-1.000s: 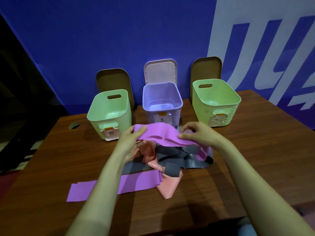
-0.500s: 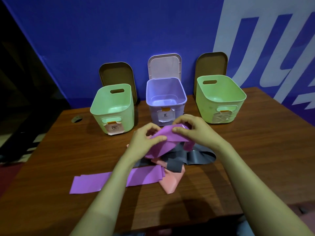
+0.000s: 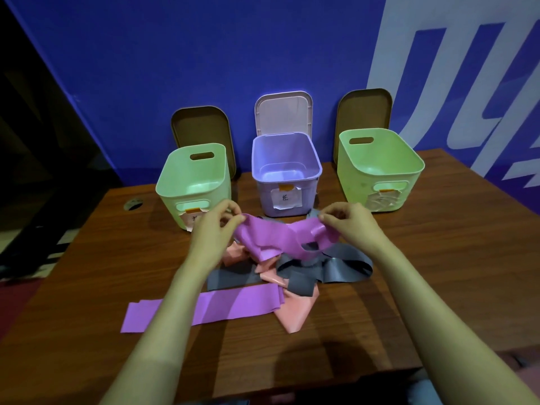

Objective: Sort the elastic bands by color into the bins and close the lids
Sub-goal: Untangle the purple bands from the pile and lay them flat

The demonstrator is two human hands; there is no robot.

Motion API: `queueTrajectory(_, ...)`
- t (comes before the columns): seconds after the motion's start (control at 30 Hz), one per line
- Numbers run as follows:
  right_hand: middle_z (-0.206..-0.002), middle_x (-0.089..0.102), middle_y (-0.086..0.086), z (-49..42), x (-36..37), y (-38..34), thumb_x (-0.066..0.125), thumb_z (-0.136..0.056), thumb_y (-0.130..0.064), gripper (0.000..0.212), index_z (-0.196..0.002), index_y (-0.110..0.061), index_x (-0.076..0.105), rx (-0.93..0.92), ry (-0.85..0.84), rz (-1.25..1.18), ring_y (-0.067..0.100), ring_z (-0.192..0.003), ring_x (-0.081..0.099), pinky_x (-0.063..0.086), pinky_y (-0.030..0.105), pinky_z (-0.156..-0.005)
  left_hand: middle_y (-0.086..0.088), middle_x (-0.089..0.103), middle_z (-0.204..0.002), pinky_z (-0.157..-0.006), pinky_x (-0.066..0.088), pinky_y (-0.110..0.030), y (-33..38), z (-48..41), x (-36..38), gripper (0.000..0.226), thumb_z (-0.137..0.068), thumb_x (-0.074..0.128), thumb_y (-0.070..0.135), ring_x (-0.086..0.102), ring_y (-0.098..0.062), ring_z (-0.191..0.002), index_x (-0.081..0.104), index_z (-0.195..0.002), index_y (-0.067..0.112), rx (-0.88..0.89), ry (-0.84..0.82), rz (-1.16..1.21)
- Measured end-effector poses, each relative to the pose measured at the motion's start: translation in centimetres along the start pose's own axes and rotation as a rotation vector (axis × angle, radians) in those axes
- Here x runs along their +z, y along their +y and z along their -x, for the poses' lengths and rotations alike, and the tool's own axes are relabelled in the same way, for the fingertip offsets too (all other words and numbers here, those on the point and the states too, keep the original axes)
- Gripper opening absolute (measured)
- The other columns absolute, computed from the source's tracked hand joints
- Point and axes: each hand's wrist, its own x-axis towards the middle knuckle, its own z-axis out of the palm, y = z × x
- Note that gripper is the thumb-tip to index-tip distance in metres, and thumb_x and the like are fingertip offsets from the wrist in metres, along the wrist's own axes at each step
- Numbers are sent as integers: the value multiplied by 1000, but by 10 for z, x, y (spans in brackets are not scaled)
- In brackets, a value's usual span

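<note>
A purple elastic band (image 3: 280, 238) hangs stretched between my two hands just above the pile. My left hand (image 3: 214, 229) pinches its left end and my right hand (image 3: 353, 226) pinches its right end. Under it lie pink bands (image 3: 295, 309), grey bands (image 3: 342, 267) and a second purple band (image 3: 230, 306) flat on the table. Behind the pile stand three open bins: a green bin (image 3: 193, 182) at the left, a lilac bin (image 3: 285, 168) in the middle, a green bin (image 3: 380, 168) at the right. Each bin carries a paper label on its front.
Three lids lean upright on the blue wall behind the bins: a brown lid (image 3: 201, 133), a pink lid (image 3: 283, 115) and a brown lid (image 3: 363, 112). The wooden table (image 3: 438, 258) has a cable hole (image 3: 133, 204) at the left; its near edge crosses the bottom.
My hands have drawn apart from a bunched grip, spreading the purple band out between them, and have lifted it slightly above the pile.
</note>
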Motion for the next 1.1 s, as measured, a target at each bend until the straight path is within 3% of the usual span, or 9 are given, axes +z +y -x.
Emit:
queueTrajectory(0.17, -72, 62, -7, -2, 5, 5, 58, -88, -8, 23, -76, -25, 65, 57, 154, -375, 6, -62, 51, 39, 20, -56, 6, 65, -81, -59, 40, -1, -11, 7, 2, 20, -88, 55, 2, 59, -4, -73, 66, -94, 17, -56, 131, 34)
queueTrajectory(0.3, -82, 60, 10, -3, 5, 9, 50, -88, 1, 34, -81, -23, 74, 187, 73, -787, 16, -67, 48, 36, 26, -60, -4, 62, -69, -49, 47, -13, -9, 11, 7, 23, -87, 48, -8, 55, -11, -53, 65, -92, 6, -467, 235, 789)
queueTrajectory(0.4, -84, 64, 6, -2, 6, 12, 56, -82, 3, 33, -87, -24, 74, 212, 96, -851, 15, -71, 51, 39, 27, -64, -9, 63, -84, -64, 56, -19, -5, 15, 6, 22, -90, 41, -3, 65, -12, -59, 61, -87, 6, -613, 262, 1111)
queueTrajectory(0.57, -77, 72, -6, 5, 8, 12, 78, -60, -24, 27, -87, -27, 75, 191, 75, -1040, 9, -67, 58, 42, 19, -61, -6, 61, -80, -55, 52, -16, -15, 23, 9, 10, -86, 61, 2, 56, -10, -58, 60, -90, 11, -617, 258, 1004)
queueTrajectory(0.7, -92, 68, 2, 6, 11, 16, 64, -84, -6, 23, -94, -25, 72, 142, 36, -822, 13, -83, 59, 49, 21, -73, -3, 68, -84, -52, 48, -14, -25, 24, 6, 26, -84, 65, 5, 58, -6, -58, 62, -108, 14, -627, 256, 967)
queueTrajectory(0.83, -83, 61, -1, 3, 17, 9, 65, -86, -15, 10, -82, -25, 65, -1, 78, -316, 16, -79, 56, 50, 36, -73, 3, 65, -78, -60, 46, -14, -28, 27, 6, 11, -84, 66, 6, 58, -4, -66, 67, -92, 13, -422, 157, 512)
queueTrajectory(0.93, -94, 49, 0, 1, 27, -2, 65, -85, -20, 9, -82, -27, 61, -98, 53, -133, 15, -93, 50, 43, 28, -81, 5, 62, -82, -62, 43, -6, -25, 29, 6, 7, -85, 63, 5, 57, 3, -72, 63, -89, 10, -276, 164, 370)
queueTrajectory(1.03, -105, 43, 1, -1, 36, -8, 62, -87, -21, 8, -83, -27, 58, -106, 203, -147, 16, -103, 43, 37, 27, -90, 0, 61, -82, -66, 46, -16, -25, 27, 1, 7, -88, 59, 6, 59, 0, -73, 59, -90, 13, -439, 288, 691)
queueTrajectory(1.1, -94, 53, 2, -4, 39, -6, 56, -90, -19, 7, -84, -23, 54, 24, 327, -291, 19, -90, 51, 43, 32, -78, -7, 62, -93, -74, 51, -28, -36, 24, -4, 11, -88, 57, 4, 60, -11, -81, 57, -95, 13, -669, 444, 967)
